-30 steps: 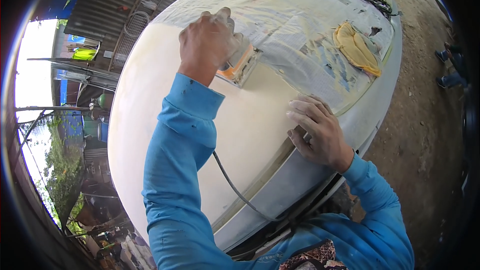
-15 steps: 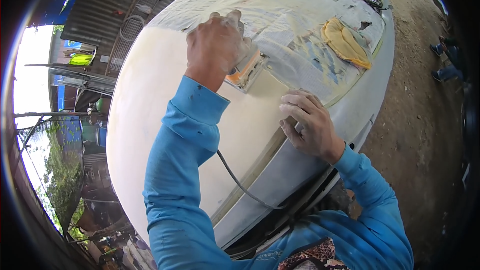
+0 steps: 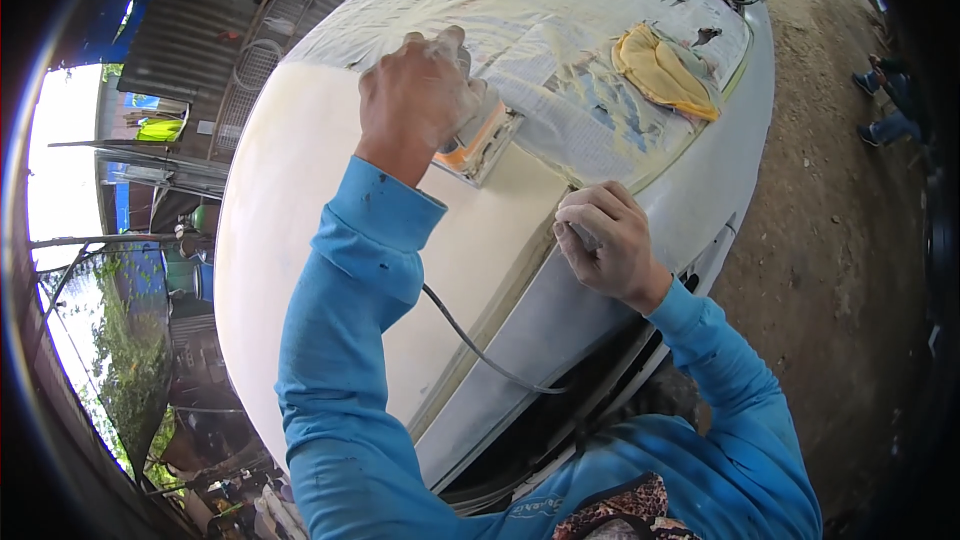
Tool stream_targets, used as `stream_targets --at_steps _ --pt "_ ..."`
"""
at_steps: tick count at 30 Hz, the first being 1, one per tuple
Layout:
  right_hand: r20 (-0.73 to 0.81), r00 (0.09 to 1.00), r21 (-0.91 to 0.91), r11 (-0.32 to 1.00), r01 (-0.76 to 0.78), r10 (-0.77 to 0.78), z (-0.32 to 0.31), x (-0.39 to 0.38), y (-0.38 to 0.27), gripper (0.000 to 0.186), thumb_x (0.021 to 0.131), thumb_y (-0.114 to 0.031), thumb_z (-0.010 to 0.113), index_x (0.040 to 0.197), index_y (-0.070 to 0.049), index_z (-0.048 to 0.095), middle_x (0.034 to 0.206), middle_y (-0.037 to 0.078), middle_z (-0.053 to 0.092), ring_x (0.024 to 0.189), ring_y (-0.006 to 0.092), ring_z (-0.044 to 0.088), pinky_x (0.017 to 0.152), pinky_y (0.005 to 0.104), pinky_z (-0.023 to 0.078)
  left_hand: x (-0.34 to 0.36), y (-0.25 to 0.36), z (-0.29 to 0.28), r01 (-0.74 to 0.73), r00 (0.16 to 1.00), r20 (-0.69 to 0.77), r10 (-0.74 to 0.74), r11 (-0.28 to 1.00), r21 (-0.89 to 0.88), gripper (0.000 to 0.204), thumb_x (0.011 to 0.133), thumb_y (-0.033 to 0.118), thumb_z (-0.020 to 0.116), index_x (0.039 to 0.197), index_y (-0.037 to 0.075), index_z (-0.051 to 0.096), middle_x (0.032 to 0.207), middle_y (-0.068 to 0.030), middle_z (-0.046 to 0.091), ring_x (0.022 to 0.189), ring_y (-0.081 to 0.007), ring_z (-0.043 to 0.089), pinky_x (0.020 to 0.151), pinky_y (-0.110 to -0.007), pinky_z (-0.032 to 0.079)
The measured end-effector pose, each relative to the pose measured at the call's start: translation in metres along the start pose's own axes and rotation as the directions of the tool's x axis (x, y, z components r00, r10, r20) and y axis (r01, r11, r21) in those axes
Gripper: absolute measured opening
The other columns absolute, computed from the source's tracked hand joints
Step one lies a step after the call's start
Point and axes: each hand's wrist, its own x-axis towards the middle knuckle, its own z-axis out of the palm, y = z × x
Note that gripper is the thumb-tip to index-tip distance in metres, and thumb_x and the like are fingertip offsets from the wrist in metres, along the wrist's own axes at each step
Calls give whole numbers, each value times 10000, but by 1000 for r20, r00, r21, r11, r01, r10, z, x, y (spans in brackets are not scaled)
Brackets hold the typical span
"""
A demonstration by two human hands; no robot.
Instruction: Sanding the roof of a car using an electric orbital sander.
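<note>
My left hand (image 3: 418,100) is wrapped over a power sander (image 3: 478,145) with an orange-and-grey body, pressed on the pale, dusty car panel (image 3: 310,200). It works at the border of the paper-masked glass. A grey cord (image 3: 465,338) comes out from under my left forearm and runs over the panel to the dark opening by my body. My right hand (image 3: 612,245) is curled closed over the panel's near right edge, by the lower corner of the masking. Its fingers hide whatever may be inside.
A folded yellow cloth (image 3: 665,70) lies on the masking paper (image 3: 545,65). Beyond the car, a person (image 3: 890,105) in dark clothing and jeans is on the dirt ground (image 3: 800,240). Corrugated sheets (image 3: 180,35), wire racks and clutter line the left side.
My left hand and the sander have shifted slightly left and down in view. My right hand has curled tighter. The whole view has moved a little.
</note>
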Motion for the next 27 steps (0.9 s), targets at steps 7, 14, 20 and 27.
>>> stream_targets --at_steps 7,14,20,27 --pt "-91 990 -43 994 102 -106 -10 -16 8 194 721 26 724 882 -57 652 931 73 668 891 299 635 806 399 520 8 -10 1 60 997 -60 -58 998 24 574 841 426 680 1353 170 641 1189 -145 703 1109 -341 691 955 -464 547" --pt "-81 992 -35 995 93 -96 -8 -18 7 204 724 29 744 895 -47 662 946 82 676 887 300 633 802 394 515 -56 36 -4 -163 972 -181 148 984 -69 465 836 326 712 1265 145 701 1104 -165 704 970 -355 725 843 -470 578" --pt "-67 994 -58 995 80 -84 -11 -18 2 222 732 18 748 933 -50 681 976 78 679 913 296 634 823 393 512 -49 31 -4 -122 985 -130 111 989 -80 506 844 358 716 1309 161 683 1152 -151 709 1039 -345 716 893 -456 573" --pt "12 990 -123 983 140 -139 -13 -12 0 295 714 -26 751 1002 -63 698 1061 58 675 1013 278 615 895 402 488 39 -39 8 108 994 -8 -108 994 12 650 826 494 719 1402 213 611 1301 -128 692 1196 -338 662 1033 -452 515"
